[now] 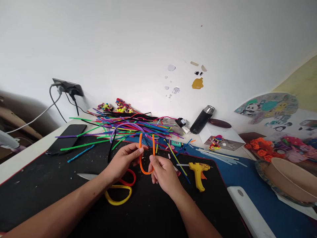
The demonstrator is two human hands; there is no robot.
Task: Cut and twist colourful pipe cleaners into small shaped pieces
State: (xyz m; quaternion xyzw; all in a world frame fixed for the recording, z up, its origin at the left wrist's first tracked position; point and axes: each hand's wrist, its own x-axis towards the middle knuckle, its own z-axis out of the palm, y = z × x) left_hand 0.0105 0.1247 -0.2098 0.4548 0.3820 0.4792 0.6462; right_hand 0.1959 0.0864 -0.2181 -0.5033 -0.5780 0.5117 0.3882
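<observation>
An orange pipe cleaner, bent into a U with both ends pointing up, is held above the black mat. My left hand pinches its left side between thumb and fingers. On the right side, my right hand grips it the same way. Beneath my left wrist lie scissors with one red and one yellow handle, their blade partly covered by the arm. A large heap of coloured pipe cleaners spreads behind my hands.
A yellow glue gun lies right of my hands. A black phone rests at the left. A black thermos leans at the back beside a white box carrying a small figure. Far right is a beige bowl.
</observation>
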